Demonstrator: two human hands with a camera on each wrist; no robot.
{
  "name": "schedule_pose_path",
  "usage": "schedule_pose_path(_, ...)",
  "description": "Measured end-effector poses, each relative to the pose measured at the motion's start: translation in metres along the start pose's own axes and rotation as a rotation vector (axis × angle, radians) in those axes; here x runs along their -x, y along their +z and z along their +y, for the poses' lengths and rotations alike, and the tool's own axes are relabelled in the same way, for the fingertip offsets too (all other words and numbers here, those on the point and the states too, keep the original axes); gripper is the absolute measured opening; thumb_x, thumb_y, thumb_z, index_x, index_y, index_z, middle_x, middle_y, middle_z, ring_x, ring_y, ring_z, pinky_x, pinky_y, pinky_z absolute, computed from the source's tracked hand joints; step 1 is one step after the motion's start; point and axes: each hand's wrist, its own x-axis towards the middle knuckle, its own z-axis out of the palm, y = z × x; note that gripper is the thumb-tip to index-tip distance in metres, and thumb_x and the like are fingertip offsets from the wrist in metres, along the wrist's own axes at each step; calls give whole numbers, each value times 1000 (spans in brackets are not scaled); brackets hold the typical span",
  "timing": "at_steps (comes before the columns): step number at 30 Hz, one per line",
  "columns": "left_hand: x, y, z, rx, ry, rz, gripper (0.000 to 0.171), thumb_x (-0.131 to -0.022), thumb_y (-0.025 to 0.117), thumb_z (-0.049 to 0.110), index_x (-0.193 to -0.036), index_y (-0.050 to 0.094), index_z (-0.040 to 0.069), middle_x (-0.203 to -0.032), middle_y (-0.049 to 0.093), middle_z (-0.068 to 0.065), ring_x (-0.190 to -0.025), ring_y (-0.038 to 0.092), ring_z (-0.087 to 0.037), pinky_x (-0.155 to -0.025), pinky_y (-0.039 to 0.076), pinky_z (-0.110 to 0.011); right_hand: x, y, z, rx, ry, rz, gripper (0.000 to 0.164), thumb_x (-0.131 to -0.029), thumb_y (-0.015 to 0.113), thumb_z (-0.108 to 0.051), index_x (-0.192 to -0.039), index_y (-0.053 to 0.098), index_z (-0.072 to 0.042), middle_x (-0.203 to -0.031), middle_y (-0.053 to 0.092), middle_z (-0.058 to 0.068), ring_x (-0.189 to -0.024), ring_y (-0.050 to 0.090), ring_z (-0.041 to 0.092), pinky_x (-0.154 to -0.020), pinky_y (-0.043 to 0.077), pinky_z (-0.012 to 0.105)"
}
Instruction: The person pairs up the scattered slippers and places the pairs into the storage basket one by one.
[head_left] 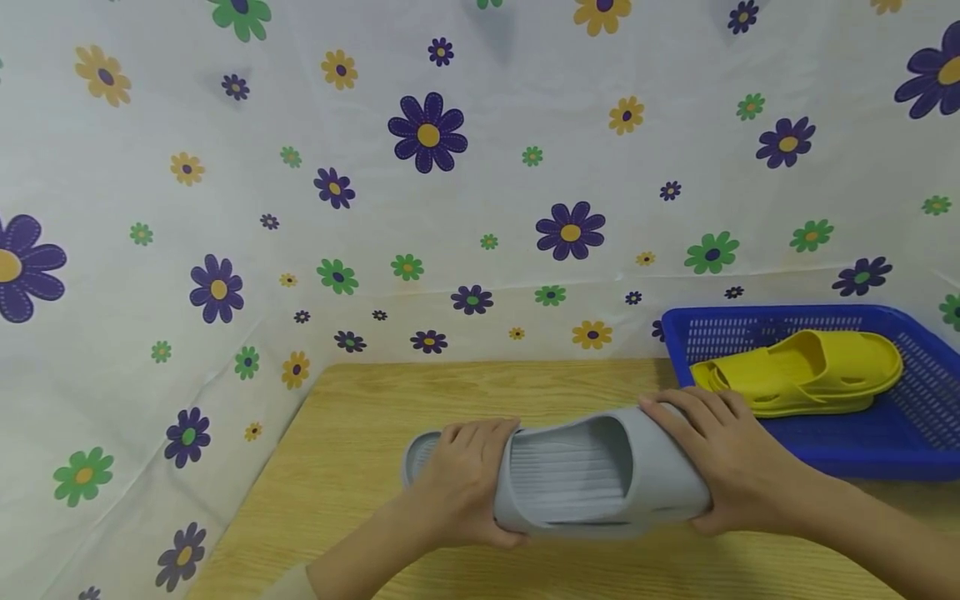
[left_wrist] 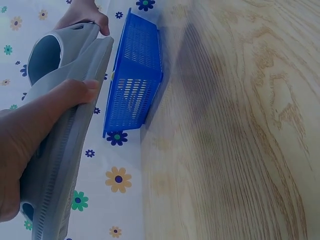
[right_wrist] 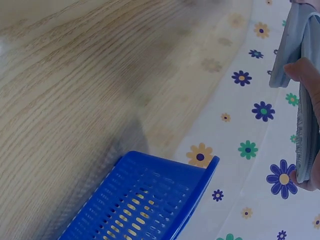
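A pair of grey slippers (head_left: 663, 467) is held in both hands over the table, one overlapping the other end to end. My left hand (head_left: 461, 479) grips the pair on the left side, where a rounded grey end (head_left: 417, 457) sticks out past the knuckles. Around the closed toe on the right, my right hand (head_left: 731, 467) curls its fingers over the top, with the thumb underneath. The left wrist view shows the left thumb (left_wrist: 75, 95) pressed along a sole's edge. In the right wrist view the two soles (right_wrist: 287, 50) lie partly side by side.
A blue perforated basket (head_left: 885, 462) stands at the table's back right, with yellow slippers (head_left: 810, 371) stacked in it. The wood-grain table (head_left: 360, 408) lies beneath the hands. A white flower-print sheet (head_left: 480, 192) hangs behind the table and along its left side.
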Motion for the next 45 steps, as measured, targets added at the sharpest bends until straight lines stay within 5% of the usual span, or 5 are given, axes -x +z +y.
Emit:
schedule_pose_path(21, -18, 7, 9, -116, 45, 17, 113, -50, 65, 80, -128, 50, -1, -114, 61, -9, -102, 59, -21, -79, 49, -37, 6, 12, 4, 19, 3, 53, 126, -31, 87, -48, -139, 39, -3, -125, 49, 16, -110, 45, 33, -81, 37, 50)
schedule_pose_path(28, -6, 5, 2, -11, 49, -24, 125, -53, 60, 86, -144, 35, 3, -135, 51, -10, -120, 51, -25, -93, 44, -48, 8, 1, 6, 35, -39, 66, 123, -31, 88, -47, -135, 42, -1, -125, 48, 16, -113, 43, 32, -87, 33, 47)
schedule_pose_path(35, 10, 3, -15, -16, 48, -39, 130, -44, 60, 90, -145, 36, 13, -137, 49, -11, -124, 49, -28, -90, 46, -50, 13, 0, 10, 25, -79, 94, 124, -30, 89, -49, -135, 42, -1, -125, 48, 19, -112, 43, 33, -93, 30, 44)
schedule_pose_path(45, 24, 0, -26, 1, 100, -56, 123, -50, 66, 84, -148, 32, 16, -136, 47, -14, -119, 51, -29, -85, 50, -45, 18, -2, 15, -18, -59, 42, 113, -44, 85, -56, -133, 43, -1, -126, 48, 19, -114, 43, 31, -105, 20, 31)
